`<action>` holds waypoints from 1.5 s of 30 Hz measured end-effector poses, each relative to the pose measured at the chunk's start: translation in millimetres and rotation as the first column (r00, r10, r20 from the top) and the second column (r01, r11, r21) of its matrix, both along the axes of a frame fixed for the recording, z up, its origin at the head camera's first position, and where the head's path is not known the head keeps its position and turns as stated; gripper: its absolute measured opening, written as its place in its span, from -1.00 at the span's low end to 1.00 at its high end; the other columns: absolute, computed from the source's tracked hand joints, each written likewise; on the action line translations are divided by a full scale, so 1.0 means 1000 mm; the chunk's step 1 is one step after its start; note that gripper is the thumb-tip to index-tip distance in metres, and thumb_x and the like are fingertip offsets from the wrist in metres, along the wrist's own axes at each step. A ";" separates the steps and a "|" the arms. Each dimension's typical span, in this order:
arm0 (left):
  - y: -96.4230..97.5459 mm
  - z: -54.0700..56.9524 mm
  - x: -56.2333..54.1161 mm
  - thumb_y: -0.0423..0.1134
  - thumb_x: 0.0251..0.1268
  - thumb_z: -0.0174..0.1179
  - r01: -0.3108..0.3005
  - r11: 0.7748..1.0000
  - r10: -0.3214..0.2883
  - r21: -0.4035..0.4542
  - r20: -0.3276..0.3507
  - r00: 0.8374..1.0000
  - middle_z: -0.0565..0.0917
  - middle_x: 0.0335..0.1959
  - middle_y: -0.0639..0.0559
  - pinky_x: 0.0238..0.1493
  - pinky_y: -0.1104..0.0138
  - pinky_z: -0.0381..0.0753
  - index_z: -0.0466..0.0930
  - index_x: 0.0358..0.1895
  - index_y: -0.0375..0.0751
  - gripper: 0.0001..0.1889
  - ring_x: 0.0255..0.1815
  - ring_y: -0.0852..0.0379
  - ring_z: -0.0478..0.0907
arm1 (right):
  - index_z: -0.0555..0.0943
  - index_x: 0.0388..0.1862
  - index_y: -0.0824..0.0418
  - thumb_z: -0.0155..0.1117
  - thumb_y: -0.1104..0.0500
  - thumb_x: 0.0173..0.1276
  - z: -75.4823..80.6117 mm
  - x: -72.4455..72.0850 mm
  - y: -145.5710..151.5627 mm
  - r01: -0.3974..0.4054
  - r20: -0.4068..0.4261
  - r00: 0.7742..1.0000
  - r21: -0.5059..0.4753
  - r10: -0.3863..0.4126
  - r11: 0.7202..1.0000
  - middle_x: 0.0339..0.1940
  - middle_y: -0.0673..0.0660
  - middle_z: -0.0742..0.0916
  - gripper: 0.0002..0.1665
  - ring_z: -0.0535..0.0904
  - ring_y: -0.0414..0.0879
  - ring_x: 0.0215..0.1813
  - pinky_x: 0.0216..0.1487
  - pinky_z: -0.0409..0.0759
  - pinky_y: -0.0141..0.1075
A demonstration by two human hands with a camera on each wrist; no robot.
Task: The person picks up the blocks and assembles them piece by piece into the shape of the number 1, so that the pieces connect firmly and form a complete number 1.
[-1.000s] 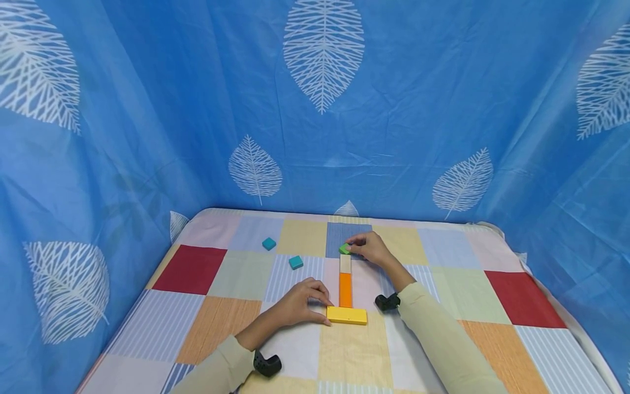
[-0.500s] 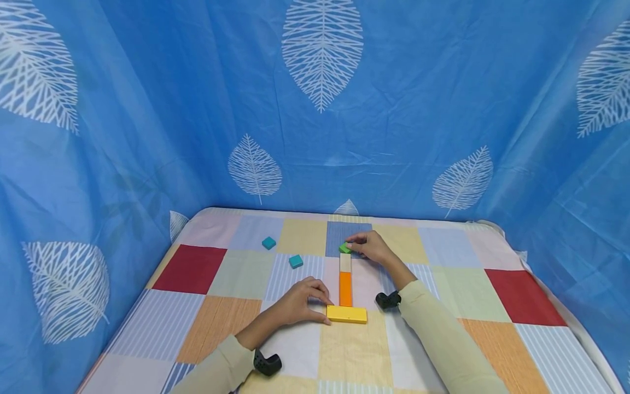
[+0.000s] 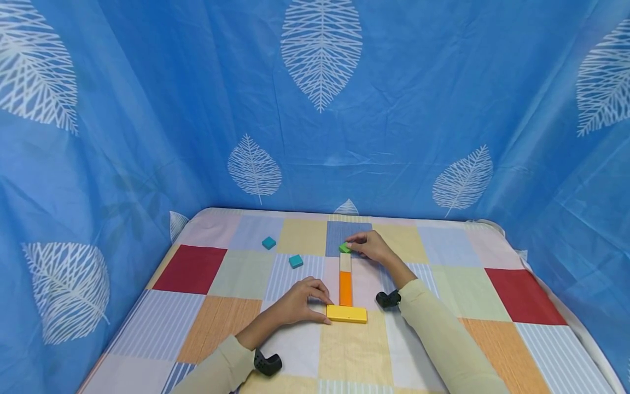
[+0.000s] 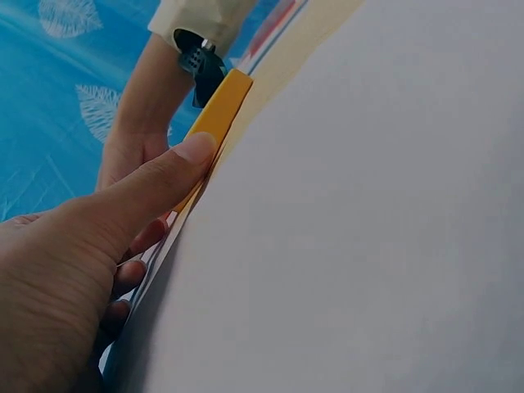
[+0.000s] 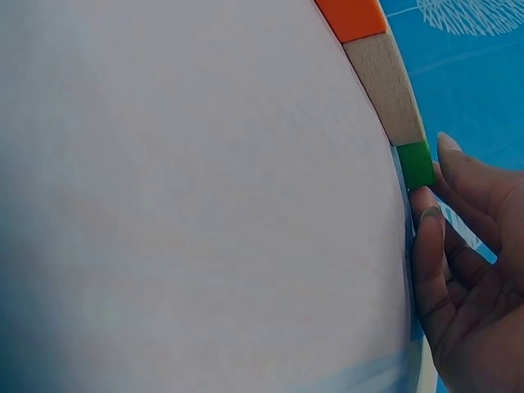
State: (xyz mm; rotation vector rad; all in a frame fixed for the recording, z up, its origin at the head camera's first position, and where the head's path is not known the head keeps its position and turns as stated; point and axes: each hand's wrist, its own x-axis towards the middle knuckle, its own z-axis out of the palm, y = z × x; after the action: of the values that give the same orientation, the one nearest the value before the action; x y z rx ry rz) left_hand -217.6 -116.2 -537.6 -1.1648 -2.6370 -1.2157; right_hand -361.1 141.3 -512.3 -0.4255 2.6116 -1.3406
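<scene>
A yellow wooden block (image 3: 346, 314) lies crosswise on the patchwork cloth. My left hand (image 3: 295, 302) pinches its left end, thumb at the near corner and index finger at the far one. In the left wrist view the thumb (image 4: 196, 148) presses the yellow block's side. From its far side an orange block (image 3: 346, 289) runs away in line, followed by a plain wood block (image 3: 345, 262). At the far end of that row is a small green block (image 3: 344, 248), held by the fingertips of my right hand (image 3: 370, 247). In the right wrist view the green block (image 5: 415, 164) meets the plain wood block.
Two small teal blocks (image 3: 296, 261) lie apart from each other, left of the row. The patchwork cloth (image 3: 443, 350) covers the table. A blue curtain (image 3: 403, 109) with white leaves hangs behind and at both sides. Dark devices (image 3: 268, 363) sit on the wrists.
</scene>
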 end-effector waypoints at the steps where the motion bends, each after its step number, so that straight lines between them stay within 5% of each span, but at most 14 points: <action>1: 0.000 0.000 0.000 0.01 -0.08 0.64 0.000 1.000 0.000 0.000 -0.001 1.000 0.61 -0.19 0.34 0.05 0.33 0.49 0.85 -0.19 0.04 -0.66 -0.07 0.31 0.45 | 0.77 0.05 0.23 0.39 0.08 0.42 0.000 0.000 0.000 0.001 0.004 1.000 -0.001 -0.001 1.000 -0.19 0.13 0.76 -0.68 0.56 -0.09 -0.38 -0.34 0.60 -0.31; 19: -0.001 -0.001 0.002 0.05 0.02 0.57 -0.011 0.999 0.008 0.042 0.066 0.998 0.65 -0.17 0.37 0.10 0.29 0.48 0.82 -0.04 0.09 -0.61 -0.01 0.31 0.49 | 0.75 0.08 0.23 0.36 0.07 0.44 0.001 0.000 0.001 0.006 0.046 0.999 0.015 -0.006 1.000 -0.02 0.19 0.76 -0.65 0.60 -0.08 -0.25 -0.25 0.65 -0.31; 29: -0.002 0.007 -0.002 -0.06 0.31 0.40 -0.063 0.984 0.042 0.169 0.127 0.991 0.72 -0.26 0.24 -0.25 0.36 0.55 0.83 -0.12 -0.02 -0.81 -0.30 0.24 0.54 | 0.76 0.08 0.22 0.37 0.09 0.43 0.002 0.001 -0.001 0.021 0.042 0.999 0.016 -0.022 1.000 -0.03 0.19 0.77 -0.67 0.58 -0.08 -0.26 -0.26 0.64 -0.31; 36: -0.016 0.019 -0.013 -0.11 0.31 0.41 -0.179 0.967 0.161 0.179 0.108 0.981 0.70 -0.32 0.31 -0.29 0.34 0.58 0.84 -0.16 -0.01 -0.86 -0.34 0.23 0.54 | 0.76 0.08 0.19 0.37 0.11 0.43 0.002 0.001 -0.001 0.035 0.056 0.998 0.019 -0.036 0.999 -0.02 0.18 0.76 -0.69 0.58 -0.05 -0.23 -0.24 0.63 -0.31; 45: -0.039 0.029 -0.021 -0.08 0.24 0.46 -0.360 0.918 0.351 0.168 0.085 0.933 0.69 -0.37 0.29 -0.29 0.30 0.60 0.84 -0.20 -0.03 -0.84 -0.34 0.22 0.59 | 0.77 0.07 0.18 0.37 0.11 0.43 0.001 0.001 -0.001 0.045 0.057 0.997 0.027 -0.046 0.999 -0.02 0.16 0.75 -0.70 0.57 -0.06 -0.20 -0.23 0.62 -0.32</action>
State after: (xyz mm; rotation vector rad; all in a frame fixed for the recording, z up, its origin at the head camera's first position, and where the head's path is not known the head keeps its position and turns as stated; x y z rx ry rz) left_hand -238.3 -154.8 -508.8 -0.5966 -2.5526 -1.3861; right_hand -360.0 140.4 -511.2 -0.3210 2.6039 -1.3106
